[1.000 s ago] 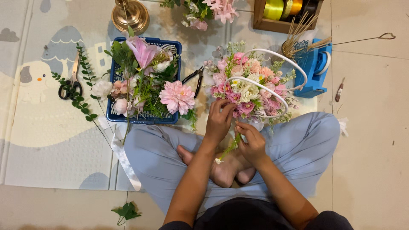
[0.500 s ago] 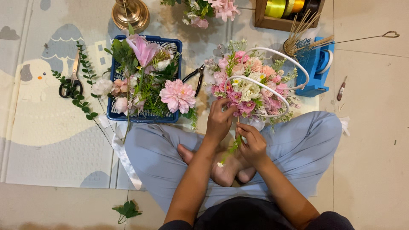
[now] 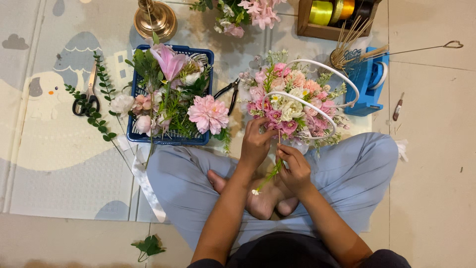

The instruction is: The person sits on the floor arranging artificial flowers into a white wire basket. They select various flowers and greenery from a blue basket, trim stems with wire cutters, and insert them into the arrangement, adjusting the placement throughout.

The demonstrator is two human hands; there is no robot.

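Observation:
A flower arrangement of pink and white blooms with two white hoop handles sits on the floor mat in front of my crossed legs. My left hand rests against its near left side, fingers curled among the pink flowers. My right hand is just below the arrangement and pinches a thin green stem that carries a small white bud at its lower end, over my bare feet.
A blue basket of loose flowers and greenery stands to the left, with black pliers beside it. Scissors and leafy sprigs lie further left. A brass stand, blue tape dispenser and ribbon box are behind.
Both hands stay at the near edge of the arrangement. My right hand has shifted slightly, and the stem now points down-left over my feet.

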